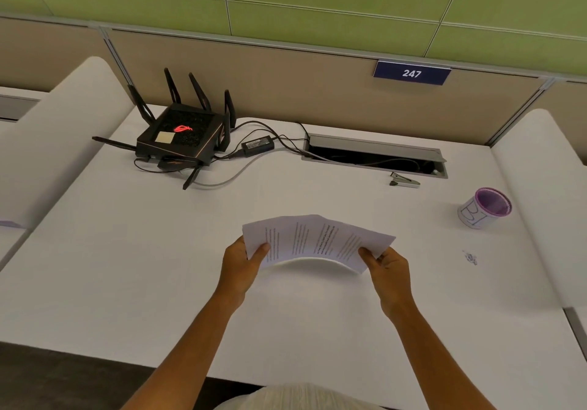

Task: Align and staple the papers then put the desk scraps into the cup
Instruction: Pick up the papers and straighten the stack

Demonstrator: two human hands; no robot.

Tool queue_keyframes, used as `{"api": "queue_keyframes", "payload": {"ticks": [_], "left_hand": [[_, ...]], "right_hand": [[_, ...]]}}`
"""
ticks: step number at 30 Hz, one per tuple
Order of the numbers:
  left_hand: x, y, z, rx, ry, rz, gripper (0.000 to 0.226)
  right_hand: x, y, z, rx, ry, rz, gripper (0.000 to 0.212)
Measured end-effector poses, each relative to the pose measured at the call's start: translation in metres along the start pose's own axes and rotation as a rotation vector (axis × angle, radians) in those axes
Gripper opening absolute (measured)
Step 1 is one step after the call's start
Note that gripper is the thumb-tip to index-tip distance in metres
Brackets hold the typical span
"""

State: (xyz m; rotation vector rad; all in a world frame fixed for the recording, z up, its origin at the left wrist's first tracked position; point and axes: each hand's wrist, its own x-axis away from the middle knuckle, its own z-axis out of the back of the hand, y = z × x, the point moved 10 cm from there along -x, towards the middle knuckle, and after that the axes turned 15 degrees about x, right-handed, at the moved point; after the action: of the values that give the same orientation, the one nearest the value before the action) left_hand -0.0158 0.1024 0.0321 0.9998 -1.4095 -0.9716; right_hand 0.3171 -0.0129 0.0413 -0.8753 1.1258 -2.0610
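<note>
Left hand (243,262): pinches the left short edge of the papers (314,240), thumb on top.
Right hand (386,265): pinches the right edge likewise.
Papers: held above the desk (127,266), bowed upward, sheets fanned, not yet squared.
Handling: likely light, limp and slippery against each other; best gripped at both edges and tapped square.
Stapler (405,182): beyond the papers, to their right.
Cup (484,208): right of the papers, upright.
Scrap (470,257): between papers and cup, nearer the cup.

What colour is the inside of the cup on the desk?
Purple, seen in the head view: the cup has a purple interior and rim.
</note>
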Motion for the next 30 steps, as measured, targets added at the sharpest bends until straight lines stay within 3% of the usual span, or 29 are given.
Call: {"api": "queue_keyframes", "payload": {"ticks": [5, 11, 17, 21, 30], "left_hand": [[0.002, -0.012, -0.002, -0.034, 0.003, 0.060, 0.042], [0.000, -0.011, 0.002, -0.033, 0.023, 0.071, 0.026], [0.009, -0.021, 0.014, 0.234, 0.099, 0.154, 0.023], [0.022, -0.034, 0.008, 0.448, 0.131, 0.244, 0.032], [0.062, -0.065, -0.030, 0.632, 0.083, 0.375, 0.039]], "right_hand": [[0.002, 0.012, -0.008, 0.056, -0.051, -0.036, 0.019], [-0.009, 0.014, 0.000, 0.070, -0.115, -0.039, 0.017], [-0.007, 0.014, -0.001, -0.169, -0.263, -0.098, 0.034], [0.005, 0.006, -0.014, -0.365, -0.248, -0.139, 0.039], [0.029, -0.005, -0.060, -0.236, -0.114, -0.146, 0.032]]}}
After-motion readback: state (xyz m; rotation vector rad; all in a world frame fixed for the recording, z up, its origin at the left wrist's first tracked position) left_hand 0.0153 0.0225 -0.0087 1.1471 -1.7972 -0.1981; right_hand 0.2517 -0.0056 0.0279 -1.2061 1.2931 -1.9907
